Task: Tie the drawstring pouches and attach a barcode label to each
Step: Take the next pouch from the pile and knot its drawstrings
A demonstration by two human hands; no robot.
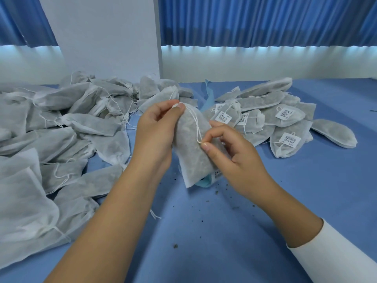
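Note:
A white non-woven drawstring pouch filled with dark material stands upright above the blue table. My left hand grips its gathered neck at the top, thumb and forefinger pinched at the opening. Its white drawstring runs down the front of the pouch. My right hand pinches the end of that string between thumb and forefinger. Under the pouch's lower edge lies a strip of barcode labels on blue backing, partly hidden.
Several unlabelled pouches with loose strings are heaped on the left. On the right lies a pile of tied pouches carrying barcode labels. Dark crumbs dot the blue table near me. A wall and blue curtains stand behind.

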